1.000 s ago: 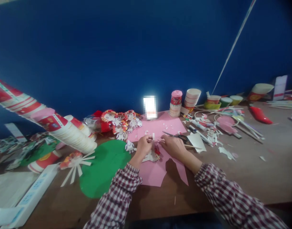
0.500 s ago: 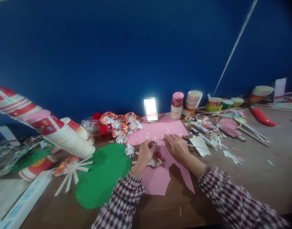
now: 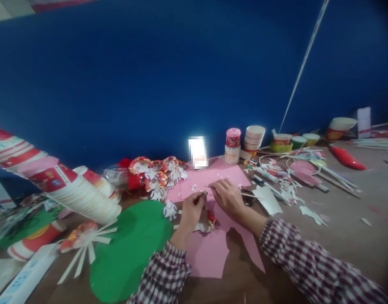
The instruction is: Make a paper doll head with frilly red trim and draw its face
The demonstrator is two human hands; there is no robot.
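Being gripped in the right hand [image 3: 228, 196] over pink paper [image 3: 208, 261] is a thin stick [image 3: 252, 195]; near its tip, a tiny blurred piece [image 3: 205, 193] is being pinched by the left hand [image 3: 193, 211].

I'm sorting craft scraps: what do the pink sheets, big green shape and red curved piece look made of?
Pink sheets: matte paper or thin card, flat with crisp edges.
Big green shape: matte card or felt, evenly coloured; texture unclear.
Red curved piece: probably plastic, given its glossy highlights.
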